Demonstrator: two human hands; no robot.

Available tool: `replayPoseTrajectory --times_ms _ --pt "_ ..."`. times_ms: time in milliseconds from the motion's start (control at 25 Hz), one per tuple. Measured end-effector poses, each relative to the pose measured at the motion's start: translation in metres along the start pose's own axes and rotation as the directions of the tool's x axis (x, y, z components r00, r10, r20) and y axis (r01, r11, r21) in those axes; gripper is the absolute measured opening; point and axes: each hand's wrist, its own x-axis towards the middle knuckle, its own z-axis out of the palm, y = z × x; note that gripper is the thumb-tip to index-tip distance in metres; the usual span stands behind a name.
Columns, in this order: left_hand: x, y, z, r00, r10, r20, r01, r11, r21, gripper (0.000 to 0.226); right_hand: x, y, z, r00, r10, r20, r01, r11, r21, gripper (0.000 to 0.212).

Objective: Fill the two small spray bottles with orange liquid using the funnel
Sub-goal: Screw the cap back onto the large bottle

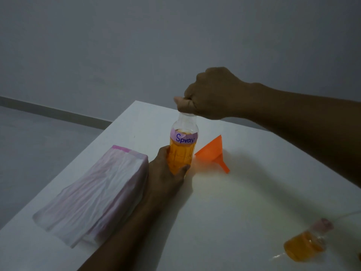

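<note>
A clear bottle (183, 145) of orange liquid, with a pink label reading "Spray", stands upright on the white table (224, 202). My left hand (166, 173) grips its lower body. My right hand (211, 94) is curled around its top, hiding the cap. An orange funnel (213, 153) lies on its side just right of the bottle, spout pointing toward me. At the lower right, a small bottle (304, 245) with orange liquid lies on the table, blurred.
A pack of white and pink tissue paper (93, 194) lies left of my left arm. The table's left edge runs diagonally past it, with grey floor beyond. A grey wall stands behind the table.
</note>
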Motion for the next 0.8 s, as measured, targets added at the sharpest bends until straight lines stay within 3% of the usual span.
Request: replayPoseTrajectory --times_ms 80,200,320,400,560,640,720,800 --pt "0.0 0.0 0.001 0.999 -0.028 0.018 0.029 0.999 -0.039 0.072 -0.004 -0.011 -0.004 0.975 0.187 0.12 -0.197 0.977 0.076 0.061" --pt "0.0 0.005 -0.001 0.999 -0.036 0.034 0.035 0.999 0.038 0.073 -0.006 -0.023 -0.013 0.904 0.359 0.233 -0.401 0.9 0.172 0.055" --pt "-0.002 0.007 -0.004 0.999 -0.042 0.034 0.041 0.999 0.025 0.075 -0.011 -0.019 -0.018 0.868 0.363 0.34 -0.475 0.808 0.349 0.062" --pt "-0.004 0.008 -0.006 0.998 -0.053 0.045 0.052 0.999 0.014 0.075 -0.023 -0.013 -0.022 0.837 0.354 0.417 -0.539 0.663 0.519 0.066" --pt "-0.008 0.023 -0.018 0.978 -0.143 0.154 0.132 0.988 0.077 0.095 -0.073 -0.007 -0.028 0.772 0.502 0.389 -0.62 0.465 0.632 0.052" --pt "-0.03 0.028 -0.021 0.98 -0.182 0.076 0.171 0.975 0.141 0.098 -0.113 -0.007 -0.033 0.736 0.584 0.343 -0.624 0.389 0.678 0.038" --pt "-0.06 0.029 -0.017 0.988 -0.154 -0.014 0.155 0.981 0.116 0.083 -0.156 -0.009 -0.04 0.676 0.665 0.317 -0.626 0.292 0.723 0.031" --pt "-0.083 0.03 -0.008 0.995 -0.098 -0.001 0.097 0.987 0.127 0.062 -0.194 -0.014 -0.041 0.596 0.739 0.314 -0.615 0.167 0.771 0.026"
